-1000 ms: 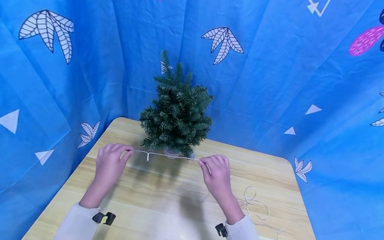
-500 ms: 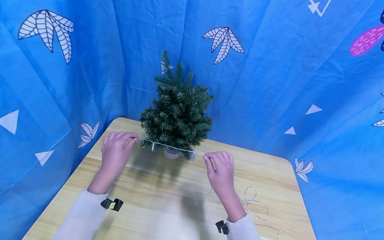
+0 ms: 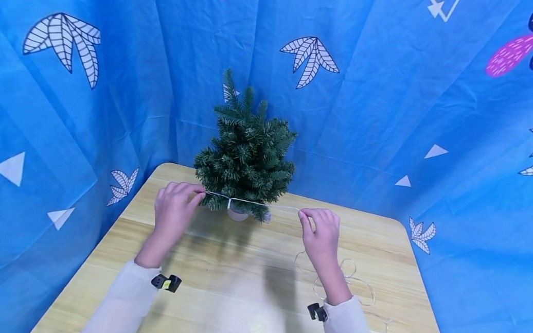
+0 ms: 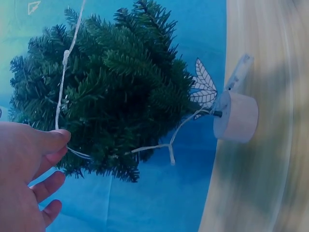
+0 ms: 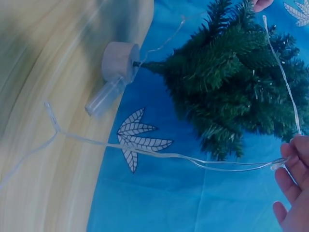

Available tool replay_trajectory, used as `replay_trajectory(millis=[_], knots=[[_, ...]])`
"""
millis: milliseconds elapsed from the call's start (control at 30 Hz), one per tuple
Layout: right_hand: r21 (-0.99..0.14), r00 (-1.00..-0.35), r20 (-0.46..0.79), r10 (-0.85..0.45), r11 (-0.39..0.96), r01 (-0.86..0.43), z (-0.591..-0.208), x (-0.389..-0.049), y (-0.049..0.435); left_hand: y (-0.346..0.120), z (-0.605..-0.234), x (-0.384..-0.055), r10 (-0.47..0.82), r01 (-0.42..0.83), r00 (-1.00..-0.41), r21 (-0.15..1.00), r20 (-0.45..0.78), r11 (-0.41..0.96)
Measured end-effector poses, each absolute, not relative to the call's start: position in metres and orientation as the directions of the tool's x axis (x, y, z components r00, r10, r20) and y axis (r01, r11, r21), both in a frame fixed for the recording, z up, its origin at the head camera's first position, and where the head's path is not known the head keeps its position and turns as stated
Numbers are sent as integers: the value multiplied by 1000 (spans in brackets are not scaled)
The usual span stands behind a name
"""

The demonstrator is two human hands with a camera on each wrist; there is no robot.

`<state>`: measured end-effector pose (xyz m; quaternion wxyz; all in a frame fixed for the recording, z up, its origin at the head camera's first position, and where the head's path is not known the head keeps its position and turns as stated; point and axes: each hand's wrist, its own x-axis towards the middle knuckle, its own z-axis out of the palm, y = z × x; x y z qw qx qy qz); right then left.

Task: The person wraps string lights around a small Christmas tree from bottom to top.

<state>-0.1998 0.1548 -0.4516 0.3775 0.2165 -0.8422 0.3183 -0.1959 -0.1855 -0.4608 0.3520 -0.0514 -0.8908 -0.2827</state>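
Observation:
A small artificial Christmas tree (image 3: 246, 155) stands upright on a round pale base (image 4: 239, 117). In front of its lower branches, a thin string light (image 3: 254, 203) with a small bulb (image 3: 229, 203) runs between my two hands. My left hand (image 3: 174, 212) pinches the wire between thumb and forefinger at the tree's lower left. Right of the tree, my right hand (image 3: 321, 238) pinches the other end of this stretch. More wire (image 5: 159, 154) trails from my right fingers down to the table. The left wrist view shows wire (image 4: 181, 125) reaching the base as well.
A clear narrow box (image 5: 107, 95) lies against the base. Loose loops of the wire (image 3: 369, 292) lie on the wooden table (image 3: 221, 287) at right. A blue patterned curtain (image 3: 363, 116) hangs behind the table and along both sides.
My left hand has moved right and toward the tree. My right hand has shifted right and slightly away from me. The stretched wire and its bulb have moved right and higher against the lower branches.

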Motion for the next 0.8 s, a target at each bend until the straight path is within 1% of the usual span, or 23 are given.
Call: replay_trajectory(millis=[133,300,400,500,667,733,800], knots=[[-391,-639,762,-108,709,-586,-453,-200,158,-181,-460,-193,-92,289,-757,458,647,841],[-401,-656,748,-100,719,-568,-452,-200,160,-167,-449,-182,-74,311,-746,445,662,840],[-399,-656,748,-98,723,-564,-451,-199,160,-148,-437,-173,-30,363,-725,419,688,833],[-390,-649,753,-102,726,-567,-451,-199,159,-123,-426,-167,41,439,-694,378,719,815],[-384,-647,755,-109,726,-571,-450,-198,158,-78,-416,-166,150,558,-644,327,750,762],[-377,-643,757,-116,727,-575,-450,-198,157,-62,-415,-168,173,578,-642,323,747,749],[-367,-637,760,-126,726,-582,-449,-198,156,-49,-416,-173,188,582,-656,331,730,743]])
